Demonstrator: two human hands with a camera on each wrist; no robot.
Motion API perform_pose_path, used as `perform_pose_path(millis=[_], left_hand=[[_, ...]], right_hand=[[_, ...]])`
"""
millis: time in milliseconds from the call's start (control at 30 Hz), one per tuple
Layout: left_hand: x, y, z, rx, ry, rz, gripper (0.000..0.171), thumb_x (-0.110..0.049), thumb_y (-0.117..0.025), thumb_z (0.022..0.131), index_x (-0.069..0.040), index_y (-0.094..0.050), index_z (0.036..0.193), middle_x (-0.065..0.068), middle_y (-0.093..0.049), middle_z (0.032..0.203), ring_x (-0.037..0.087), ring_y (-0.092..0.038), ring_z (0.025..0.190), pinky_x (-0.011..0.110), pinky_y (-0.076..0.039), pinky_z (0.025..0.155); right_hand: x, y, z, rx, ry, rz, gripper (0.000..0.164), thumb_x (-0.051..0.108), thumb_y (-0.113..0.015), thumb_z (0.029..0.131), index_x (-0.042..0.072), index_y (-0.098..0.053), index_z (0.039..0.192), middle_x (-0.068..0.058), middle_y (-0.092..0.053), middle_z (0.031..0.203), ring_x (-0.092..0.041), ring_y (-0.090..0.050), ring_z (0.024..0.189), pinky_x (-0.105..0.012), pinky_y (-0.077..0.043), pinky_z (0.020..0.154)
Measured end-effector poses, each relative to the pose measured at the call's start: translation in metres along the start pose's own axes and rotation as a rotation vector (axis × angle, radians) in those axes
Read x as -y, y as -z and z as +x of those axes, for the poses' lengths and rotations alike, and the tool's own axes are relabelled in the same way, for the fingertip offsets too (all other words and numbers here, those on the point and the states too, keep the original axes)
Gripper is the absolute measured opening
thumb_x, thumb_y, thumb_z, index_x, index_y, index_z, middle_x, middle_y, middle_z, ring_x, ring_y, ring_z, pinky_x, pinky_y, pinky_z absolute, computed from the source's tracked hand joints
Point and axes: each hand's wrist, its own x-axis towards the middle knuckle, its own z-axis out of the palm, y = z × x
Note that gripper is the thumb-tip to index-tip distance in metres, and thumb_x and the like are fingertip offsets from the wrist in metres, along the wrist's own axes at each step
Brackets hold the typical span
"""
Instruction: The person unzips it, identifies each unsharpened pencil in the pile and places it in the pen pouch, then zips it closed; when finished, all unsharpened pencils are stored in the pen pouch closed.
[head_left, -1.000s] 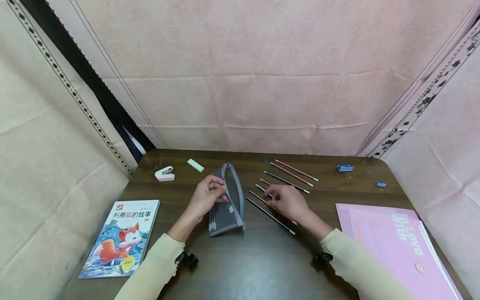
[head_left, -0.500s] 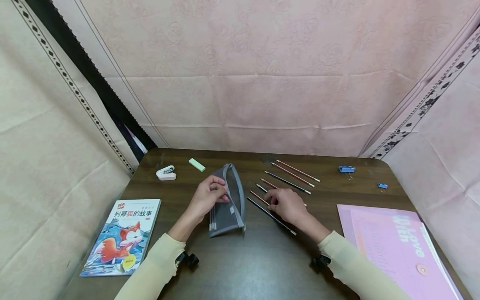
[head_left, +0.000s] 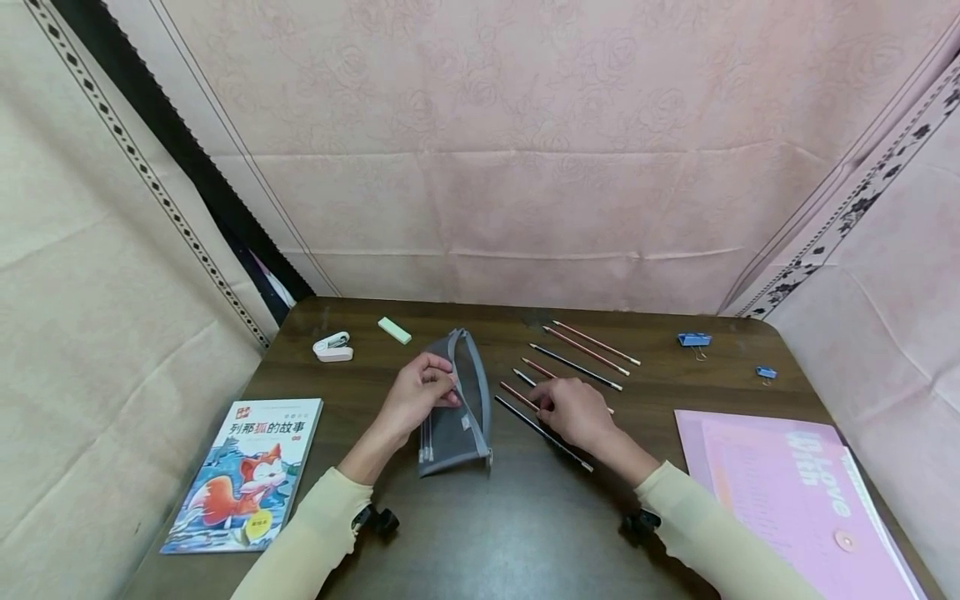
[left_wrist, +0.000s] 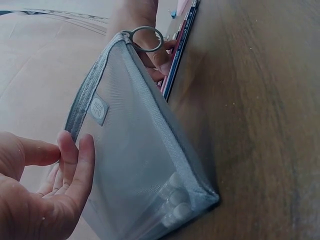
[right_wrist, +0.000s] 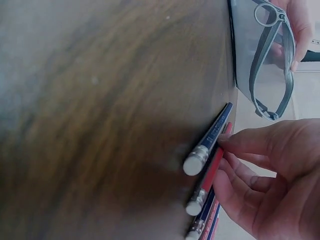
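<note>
My left hand [head_left: 420, 396] pinches the upper edge of a grey mesh pencil case [head_left: 450, 446] beside its unzipped mouth. White-ended things [left_wrist: 175, 200] show through the mesh at the bottom. To its right, my right hand [head_left: 577, 410] is low over a row of pencils, with thumb and fingers pinching a red pencil [right_wrist: 212, 170]. A dark blue pencil [right_wrist: 212, 130] lies just beside it on the near side. Farther back, more pencils [head_left: 576, 367] slant across the table, red and dark, with white erasers towards the right. In the head view my right hand hides part of the row.
A white stapler [head_left: 332, 347] and pale green eraser [head_left: 394, 330] are at the back left. A fox storybook [head_left: 243, 479] lies at the left. Two blue binder clips, a larger one [head_left: 693, 339] and a smaller one [head_left: 766, 372], sit right, behind a pink folder [head_left: 795, 500].
My right hand has settled lower on the row, and the red pencil's eraser end no longer shows beneath it. My left hand keeps its pinch on the pencil case.
</note>
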Motion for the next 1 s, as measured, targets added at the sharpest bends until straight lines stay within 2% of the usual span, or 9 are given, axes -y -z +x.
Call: perform_pose_path(millis=[100, 200, 367, 433, 533, 633, 700, 833, 1000], left_hand=[[0.0, 0.0, -0.001, -0.006, 0.0, -0.001, 0.021, -0.014, -0.061, 0.094, -0.007, -0.053, 0.112, 0.015, -0.063, 0.094, 0.023, -0.068, 0.076, 0.036, -0.061, 0.078], [0.0, -0.001, 0.0, -0.016, -0.006, 0.002, 0.022, -0.013, -0.061, 0.093, -0.006, -0.053, 0.112, 0.014, -0.063, 0.093, 0.022, -0.068, 0.075, 0.036, -0.061, 0.076], [0.0, -0.002, 0.002, -0.019, -0.007, 0.004, 0.021, -0.012, -0.06, 0.093, -0.005, -0.053, 0.112, 0.013, -0.063, 0.092, 0.022, -0.067, 0.074, 0.037, -0.061, 0.075], [-0.001, -0.002, 0.003, -0.012, -0.006, 0.003, 0.021, -0.012, -0.06, 0.093, -0.004, -0.052, 0.112, 0.014, -0.063, 0.092, 0.022, -0.067, 0.074, 0.037, -0.061, 0.076], [-0.001, -0.002, 0.004, -0.004, -0.006, 0.011, 0.022, -0.011, -0.06, 0.093, -0.004, -0.052, 0.112, 0.015, -0.062, 0.093, 0.023, -0.067, 0.074, 0.037, -0.061, 0.076], [-0.006, -0.002, 0.003, 0.008, 0.005, 0.02, 0.025, -0.011, -0.06, 0.094, -0.002, -0.051, 0.115, 0.018, -0.062, 0.095, 0.024, -0.067, 0.075, 0.039, -0.061, 0.077], [-0.013, -0.002, 0.0, 0.018, 0.011, 0.024, 0.026, -0.01, -0.059, 0.094, 0.001, -0.051, 0.116, 0.019, -0.061, 0.096, 0.025, -0.067, 0.076, 0.039, -0.061, 0.078], [-0.027, -0.004, -0.007, 0.029, 0.019, 0.024, 0.027, -0.007, -0.058, 0.094, 0.005, -0.049, 0.116, 0.022, -0.061, 0.096, 0.027, -0.067, 0.076, 0.04, -0.061, 0.079], [-0.024, -0.005, -0.004, 0.033, 0.028, 0.028, 0.026, -0.007, -0.058, 0.093, 0.004, -0.05, 0.116, 0.021, -0.061, 0.096, 0.027, -0.067, 0.077, 0.04, -0.061, 0.079]], right_hand=[[0.001, 0.005, 0.001, -0.028, 0.001, 0.002, 0.02, 0.019, -0.073, 0.081, 0.027, -0.074, 0.099, 0.014, -0.067, 0.076, -0.004, -0.057, 0.065, -0.025, -0.043, 0.052], [0.002, 0.013, 0.004, -0.084, 0.01, 0.076, 0.022, 0.016, -0.071, 0.08, 0.026, -0.073, 0.099, 0.014, -0.066, 0.075, -0.005, -0.054, 0.061, -0.024, -0.041, 0.049], [0.005, 0.02, 0.013, -0.108, 0.077, 0.349, 0.022, 0.013, -0.069, 0.083, 0.026, -0.069, 0.101, 0.01, -0.065, 0.079, -0.005, -0.057, 0.066, -0.022, -0.048, 0.056], [0.007, 0.02, 0.016, -0.074, 0.091, 0.521, 0.021, 0.011, -0.068, 0.085, 0.023, -0.068, 0.102, 0.002, -0.068, 0.084, -0.009, -0.06, 0.071, -0.022, -0.052, 0.06], [0.013, 0.022, 0.02, 0.001, 0.04, 0.862, 0.018, 0.01, -0.067, 0.088, 0.014, -0.067, 0.105, -0.01, -0.069, 0.093, -0.023, -0.066, 0.08, -0.03, -0.058, 0.064], [0.02, 0.024, 0.024, 0.048, -0.04, 1.194, 0.026, 0.01, -0.066, 0.089, 0.004, -0.061, 0.114, -0.014, -0.067, 0.103, -0.029, -0.069, 0.087, -0.044, -0.061, 0.071], [0.024, 0.024, 0.027, 0.052, -0.079, 1.335, 0.032, 0.01, -0.066, 0.09, 0.0, -0.057, 0.118, -0.012, -0.067, 0.106, -0.029, -0.07, 0.092, -0.05, -0.059, 0.076], [0.033, 0.02, 0.03, 0.025, -0.117, 1.47, 0.039, 0.008, -0.066, 0.09, -0.004, -0.052, 0.123, -0.01, -0.066, 0.107, -0.031, -0.069, 0.097, -0.053, -0.058, 0.078], [0.045, 0.01, 0.033, -0.018, -0.148, 1.493, 0.041, 0.01, -0.066, 0.09, -0.004, -0.051, 0.125, -0.012, -0.066, 0.108, -0.043, -0.064, 0.106, -0.051, -0.058, 0.079]])
